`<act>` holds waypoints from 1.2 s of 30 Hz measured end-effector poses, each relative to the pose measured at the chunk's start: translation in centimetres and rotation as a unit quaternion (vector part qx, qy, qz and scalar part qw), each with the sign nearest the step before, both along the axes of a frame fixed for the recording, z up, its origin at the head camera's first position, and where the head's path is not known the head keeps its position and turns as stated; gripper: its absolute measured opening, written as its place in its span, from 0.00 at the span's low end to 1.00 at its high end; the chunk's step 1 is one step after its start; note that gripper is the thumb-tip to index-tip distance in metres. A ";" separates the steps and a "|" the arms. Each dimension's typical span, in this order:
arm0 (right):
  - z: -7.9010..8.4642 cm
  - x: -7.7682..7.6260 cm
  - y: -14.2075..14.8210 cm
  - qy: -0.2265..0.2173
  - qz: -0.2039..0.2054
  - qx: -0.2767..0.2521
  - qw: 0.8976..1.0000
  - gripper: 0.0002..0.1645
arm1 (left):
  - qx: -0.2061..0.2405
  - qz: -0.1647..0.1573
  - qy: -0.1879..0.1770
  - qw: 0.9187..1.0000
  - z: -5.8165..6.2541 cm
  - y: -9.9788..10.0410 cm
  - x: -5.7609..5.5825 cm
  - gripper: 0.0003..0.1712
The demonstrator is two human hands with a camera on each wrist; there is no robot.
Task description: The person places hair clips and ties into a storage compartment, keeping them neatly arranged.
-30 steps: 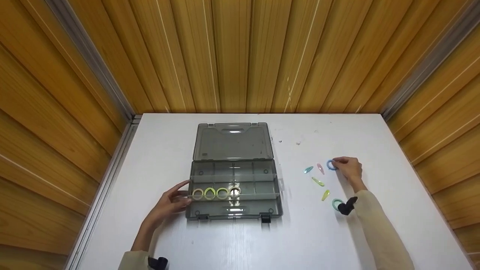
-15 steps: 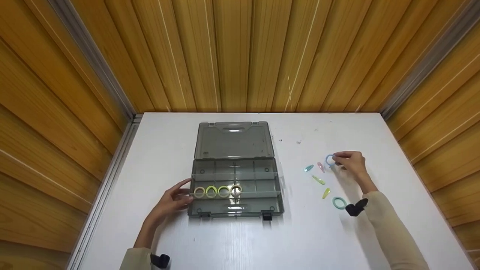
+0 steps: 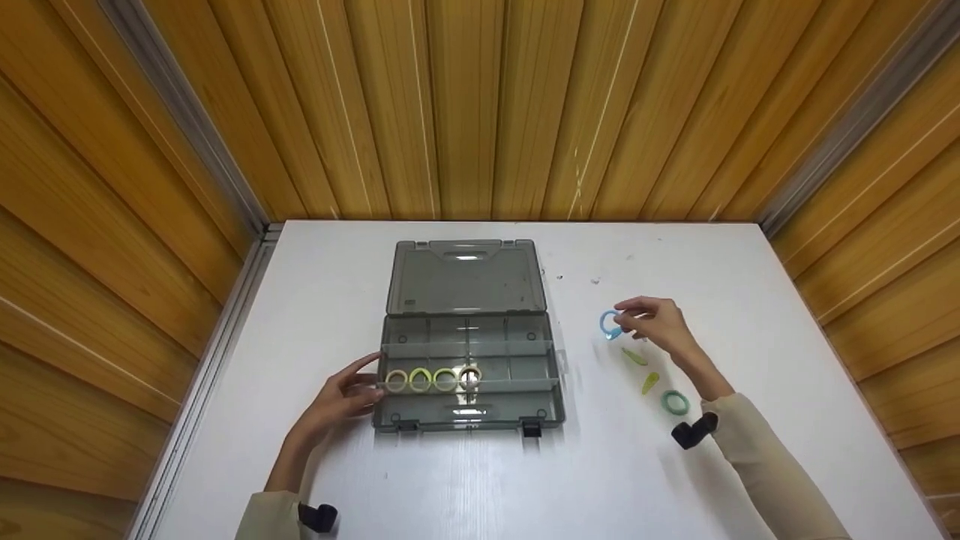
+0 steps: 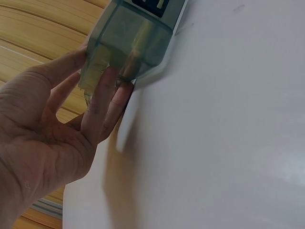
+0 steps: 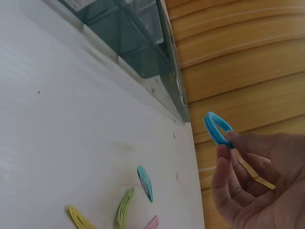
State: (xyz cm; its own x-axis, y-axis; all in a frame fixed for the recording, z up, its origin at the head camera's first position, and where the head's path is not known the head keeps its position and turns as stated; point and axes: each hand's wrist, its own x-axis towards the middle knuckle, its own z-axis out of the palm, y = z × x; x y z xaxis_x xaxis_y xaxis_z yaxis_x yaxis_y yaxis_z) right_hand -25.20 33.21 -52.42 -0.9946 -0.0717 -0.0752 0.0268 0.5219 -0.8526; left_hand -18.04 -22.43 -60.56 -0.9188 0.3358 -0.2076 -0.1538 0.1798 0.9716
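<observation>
Pinched between the thumb and fingers of my right hand is a blue hair tie, held up off the table. Beneath it in the head view lies a teal hair clip; my hand mostly hides a pink clip. My left hand touches the left side of a smoky clear compartment box, its fingers and thumb fairly straight against the corner in the left wrist view. Several yellow and beige hair ties stand in a row in the box's middle section.
A green clip, a yellow clip and a green hair tie lie on the white table right of the box. The box's lid lies folded back behind it. Wooden panels enclose the table.
My right hand has lifted the blue hair tie off the table and carried it left, over the teal clip. The left hand has stayed at the box.
</observation>
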 end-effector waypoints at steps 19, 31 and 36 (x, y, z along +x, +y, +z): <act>-1.8 2.0 -11.2 0.018 0.132 -0.056 0.989 0.15 | 0.001 0.003 -0.010 1.000 0.3 -0.2 1.0 0.44; -3.8 3.1 -15.5 0.053 0.169 -0.005 0.984 0.08 | 0.006 -0.001 -0.001 1.000 0.0 -0.1 1.2 0.43; -4.7 3.4 -16.7 0.059 0.170 0.013 0.984 0.05 | 0.004 0.003 -0.004 1.000 0.1 0.0 1.3 0.43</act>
State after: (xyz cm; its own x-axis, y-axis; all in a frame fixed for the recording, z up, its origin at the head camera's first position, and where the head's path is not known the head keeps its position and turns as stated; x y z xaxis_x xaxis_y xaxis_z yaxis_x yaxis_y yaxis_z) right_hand -21.80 16.51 -57.14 -0.9152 -0.4016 0.0339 -0.2520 0.5047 -0.8257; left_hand -16.73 -22.44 -60.43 -0.9190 0.3321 -0.2126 -0.1630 0.1711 0.9717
